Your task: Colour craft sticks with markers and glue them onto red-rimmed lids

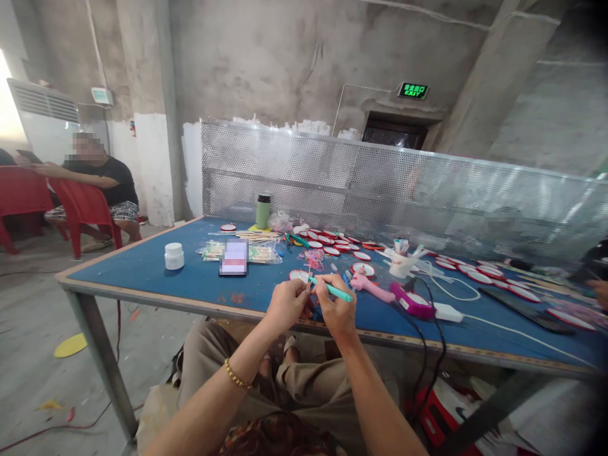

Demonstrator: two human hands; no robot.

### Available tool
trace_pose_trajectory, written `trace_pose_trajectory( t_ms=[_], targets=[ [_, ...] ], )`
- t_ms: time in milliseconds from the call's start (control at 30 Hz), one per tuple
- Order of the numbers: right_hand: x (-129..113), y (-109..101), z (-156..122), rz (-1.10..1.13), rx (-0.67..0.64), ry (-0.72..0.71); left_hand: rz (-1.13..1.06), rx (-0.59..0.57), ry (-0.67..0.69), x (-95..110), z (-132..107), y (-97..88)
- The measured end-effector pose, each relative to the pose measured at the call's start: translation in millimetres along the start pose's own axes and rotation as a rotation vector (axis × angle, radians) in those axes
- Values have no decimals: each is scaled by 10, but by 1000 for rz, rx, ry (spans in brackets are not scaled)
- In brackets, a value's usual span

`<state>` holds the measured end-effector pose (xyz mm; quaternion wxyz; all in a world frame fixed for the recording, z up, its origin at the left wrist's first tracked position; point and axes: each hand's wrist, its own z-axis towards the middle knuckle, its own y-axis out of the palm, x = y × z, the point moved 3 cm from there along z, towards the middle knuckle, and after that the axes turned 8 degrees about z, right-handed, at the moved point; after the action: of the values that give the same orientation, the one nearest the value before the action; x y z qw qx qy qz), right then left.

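Observation:
My left hand (286, 305) is closed in a pinch on a small thin piece I cannot make out, held just over the table's near edge. My right hand (336, 306) grips a teal pen-like tool (332, 289), its tip pointing left toward the left hand's fingers. Both hands sit close together, almost touching. A red-rimmed white disc (299, 275) lies on the blue tabletop (199, 282) right behind them. A pink glue gun (370, 286) rests just right of my right hand.
Many red-rimmed discs (332, 244), stick bundles (259, 253), a phone (234, 258), a white jar (174, 256), a green flask (263, 211), a magenta device (412, 301) with cables. Perforated metal screen (380, 183) behind. A seated person (102, 180) on red chairs at left.

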<state>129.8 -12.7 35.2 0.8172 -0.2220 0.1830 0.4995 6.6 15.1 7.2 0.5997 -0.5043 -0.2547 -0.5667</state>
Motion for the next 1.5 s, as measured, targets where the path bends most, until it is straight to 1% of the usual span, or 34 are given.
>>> trace_pose_trajectory(
  t_ms=[167, 633, 933, 1500],
  targets=[
    [-3, -3, -6, 15, 15, 11, -2, -2, -2, -1, 2, -2],
    [-5, -1, -3, 5, 6, 6, -16, -4, -10, 39, -13, -10],
    [10, 6, -6, -10, 3, -4, -21, 1, -5, 17, -2, -8],
    [-24, 0, 1, -55, 0, -56, -20, 8, 1, 60, -14, -21]
  ],
)
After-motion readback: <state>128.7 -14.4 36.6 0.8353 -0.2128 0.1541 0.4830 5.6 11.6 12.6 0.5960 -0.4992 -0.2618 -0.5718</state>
